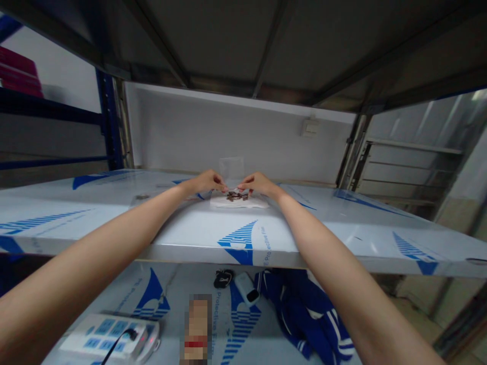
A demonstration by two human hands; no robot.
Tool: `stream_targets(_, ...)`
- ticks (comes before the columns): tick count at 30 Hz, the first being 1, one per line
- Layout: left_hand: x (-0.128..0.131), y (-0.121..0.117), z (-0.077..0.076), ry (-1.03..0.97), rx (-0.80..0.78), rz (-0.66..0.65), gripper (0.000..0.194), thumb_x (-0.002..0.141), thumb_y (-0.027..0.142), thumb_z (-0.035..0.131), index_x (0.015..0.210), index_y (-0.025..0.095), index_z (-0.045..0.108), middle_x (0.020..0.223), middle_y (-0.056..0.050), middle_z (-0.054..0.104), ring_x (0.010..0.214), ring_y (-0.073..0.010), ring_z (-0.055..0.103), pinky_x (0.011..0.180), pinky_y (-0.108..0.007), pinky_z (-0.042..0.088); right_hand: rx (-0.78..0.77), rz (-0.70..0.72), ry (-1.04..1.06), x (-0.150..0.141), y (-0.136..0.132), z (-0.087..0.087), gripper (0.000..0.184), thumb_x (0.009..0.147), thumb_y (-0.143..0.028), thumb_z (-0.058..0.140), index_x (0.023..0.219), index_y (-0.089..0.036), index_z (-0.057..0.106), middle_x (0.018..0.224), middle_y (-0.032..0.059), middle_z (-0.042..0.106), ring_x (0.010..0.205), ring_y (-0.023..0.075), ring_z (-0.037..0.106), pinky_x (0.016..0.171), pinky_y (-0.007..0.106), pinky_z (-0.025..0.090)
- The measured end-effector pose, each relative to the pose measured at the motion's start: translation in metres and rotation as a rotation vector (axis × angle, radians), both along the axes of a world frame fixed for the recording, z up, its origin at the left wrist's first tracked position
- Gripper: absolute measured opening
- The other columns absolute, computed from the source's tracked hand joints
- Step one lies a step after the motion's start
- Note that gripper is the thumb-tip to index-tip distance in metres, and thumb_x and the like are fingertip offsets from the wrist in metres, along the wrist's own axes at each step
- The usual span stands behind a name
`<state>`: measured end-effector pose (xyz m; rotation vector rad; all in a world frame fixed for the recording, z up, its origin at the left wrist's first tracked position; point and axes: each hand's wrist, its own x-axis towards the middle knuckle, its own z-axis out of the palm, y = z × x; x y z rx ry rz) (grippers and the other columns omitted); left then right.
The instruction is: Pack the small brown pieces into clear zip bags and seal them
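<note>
Left hand and right hand both appear to pinch the lower end of a clear bag; small brown pieces lie just below, on a white sheet on the shelf. Step judged in hand: handling the bag; next move calls for a steady grip

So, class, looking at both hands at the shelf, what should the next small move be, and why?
Probably draw the left hand and right hand slightly apart, to check whether the clear plastic opens at its lower edge. Both appear to pinch it there, close to the dark brown pieces on the white pad; any opening is too small to make out.
</note>
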<state>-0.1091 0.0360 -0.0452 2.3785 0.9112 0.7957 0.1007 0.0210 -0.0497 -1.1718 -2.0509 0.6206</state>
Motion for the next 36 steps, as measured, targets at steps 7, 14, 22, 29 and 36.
stream_targets(7,0.003,-0.013,0.005,-0.035,-0.032,0.037,0.013,0.06,0.025,0.062,0.061,0.013,0.063,0.059,-0.003,0.06,0.054,-0.0115,0.05,0.052,-0.023,0.039,0.096,0.008,-0.011,-0.006,-0.011,0.01,0.014,0.073,-0.017,0.06,0.064,-0.009,0.067,0.06,0.004,0.064,0.046,0.0065,0.047,0.046,0.019,0.038)
stream_targets(14,0.006,-0.013,0.002,0.029,0.059,0.018,0.027,0.069,0.032,0.059,0.078,0.008,0.066,0.068,-0.007,0.063,0.062,-0.0134,0.052,0.058,-0.024,0.038,0.107,0.016,-0.028,-0.007,-0.015,0.008,0.014,0.074,-0.016,0.057,0.067,-0.009,0.066,0.064,0.0049,0.064,0.043,0.0056,0.046,0.046,0.02,0.038)
stream_targets(22,0.006,-0.006,0.002,0.041,0.119,0.012,0.029,0.071,0.031,0.06,0.083,0.006,0.067,0.074,-0.007,0.064,0.07,-0.0147,0.054,0.068,-0.026,0.038,0.156,0.05,0.005,-0.006,-0.002,0.0,0.012,0.071,-0.021,0.065,0.076,-0.011,0.066,0.074,0.0064,0.065,0.055,0.0089,0.053,0.051,0.02,0.043)
stream_targets(29,0.011,-0.003,0.0,0.069,0.148,-0.002,0.027,0.068,0.032,0.06,0.075,0.007,0.063,0.066,-0.004,0.059,0.064,-0.0132,0.049,0.063,-0.026,0.037,0.098,0.075,-0.043,-0.003,-0.003,0.002,0.015,0.068,-0.027,0.069,0.068,-0.013,0.065,0.058,0.0028,0.06,0.049,0.0093,0.048,0.048,0.022,0.041)
stream_targets(36,0.015,-0.023,0.006,0.089,0.118,0.043,0.015,0.065,0.02,0.057,0.074,0.009,0.061,0.064,-0.001,0.055,0.063,-0.0124,0.048,0.061,-0.024,0.035,0.102,0.03,-0.072,-0.013,-0.017,0.006,0.016,0.068,-0.027,0.068,0.064,-0.013,0.061,0.055,0.0021,0.056,0.052,0.0106,0.049,0.049,0.023,0.041)
